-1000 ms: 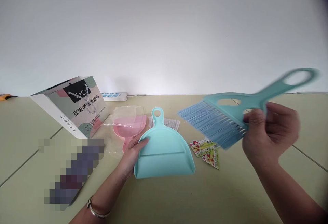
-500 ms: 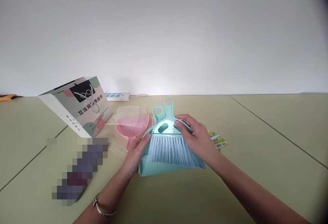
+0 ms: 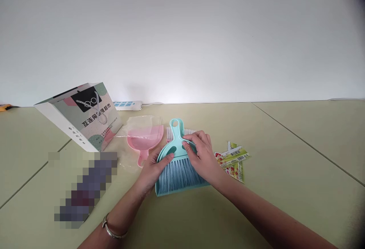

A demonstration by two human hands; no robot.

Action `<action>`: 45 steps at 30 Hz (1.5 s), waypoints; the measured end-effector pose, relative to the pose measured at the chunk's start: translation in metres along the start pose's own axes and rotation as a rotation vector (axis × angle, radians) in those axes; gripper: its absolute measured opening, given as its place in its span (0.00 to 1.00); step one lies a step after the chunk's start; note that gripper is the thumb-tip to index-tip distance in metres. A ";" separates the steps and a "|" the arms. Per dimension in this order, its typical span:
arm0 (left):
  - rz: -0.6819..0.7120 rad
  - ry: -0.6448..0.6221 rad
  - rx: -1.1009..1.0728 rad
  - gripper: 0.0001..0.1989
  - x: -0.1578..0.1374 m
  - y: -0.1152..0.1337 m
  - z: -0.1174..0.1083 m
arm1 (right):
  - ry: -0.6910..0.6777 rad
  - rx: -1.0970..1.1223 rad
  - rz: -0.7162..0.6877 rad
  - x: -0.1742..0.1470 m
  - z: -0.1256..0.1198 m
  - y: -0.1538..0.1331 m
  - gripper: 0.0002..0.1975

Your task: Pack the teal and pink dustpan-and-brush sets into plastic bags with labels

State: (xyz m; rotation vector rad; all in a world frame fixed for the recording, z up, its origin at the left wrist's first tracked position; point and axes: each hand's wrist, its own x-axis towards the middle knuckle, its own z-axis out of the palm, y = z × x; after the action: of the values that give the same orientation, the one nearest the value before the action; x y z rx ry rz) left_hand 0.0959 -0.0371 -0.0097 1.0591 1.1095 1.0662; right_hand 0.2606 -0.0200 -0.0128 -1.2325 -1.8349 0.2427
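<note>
A mint-green hand brush point(image 3: 178, 175) with blue-grey bristles lies nested inside a matching mint dustpan point(image 3: 168, 192), their ringed handles lined up at the top. My left hand point(image 3: 152, 171) grips the dustpan's left side, its thumb lying over the brush's edge. My right hand point(image 3: 201, 154) pinches the brush at its right shoulder, below the handle. Just behind them is a pink dustpan point(image 3: 145, 140), partly under a clear plastic bag point(image 3: 144, 121). A pink brush with white bristles point(image 3: 188, 131) shows partly behind the mint handle.
To the left a printed paper bag point(image 3: 82, 116) leans over, with a blurred dark object point(image 3: 94, 182) in front. A white power strip point(image 3: 128, 105) sits along the wall. Green printed card labels point(image 3: 235, 157) lie right of my hands on the pale table point(image 3: 285, 146).
The mint brush has moved left and down into the dustpan, so the handles now overlap. My right hand went left with it, uncovering the card labels. The view shifted slightly.
</note>
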 end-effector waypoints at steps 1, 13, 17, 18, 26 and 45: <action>0.018 0.007 0.019 0.22 0.000 0.000 0.000 | 0.003 0.002 0.007 -0.001 0.001 0.001 0.08; -0.111 0.083 -0.023 0.25 0.003 -0.003 -0.004 | -0.337 0.257 0.290 0.007 -0.026 0.018 0.19; -0.121 0.121 -0.106 0.24 0.005 -0.003 -0.007 | -0.569 0.611 0.477 -0.008 -0.039 0.026 0.22; -0.118 0.115 -0.107 0.23 0.005 -0.004 -0.007 | -0.567 0.690 0.510 -0.014 -0.039 0.027 0.23; -0.014 0.014 0.192 0.25 0.004 0.003 -0.012 | -0.306 0.468 0.535 -0.041 -0.022 0.022 0.24; 0.248 -0.090 0.505 0.12 -0.003 0.017 -0.014 | -0.418 0.527 0.424 -0.058 -0.019 -0.002 0.21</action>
State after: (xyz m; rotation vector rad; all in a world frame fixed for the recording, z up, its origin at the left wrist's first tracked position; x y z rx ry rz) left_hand 0.0797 -0.0357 0.0061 1.6640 1.2283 0.9361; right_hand 0.2799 -0.0744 -0.0331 -1.2276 -1.6573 1.2163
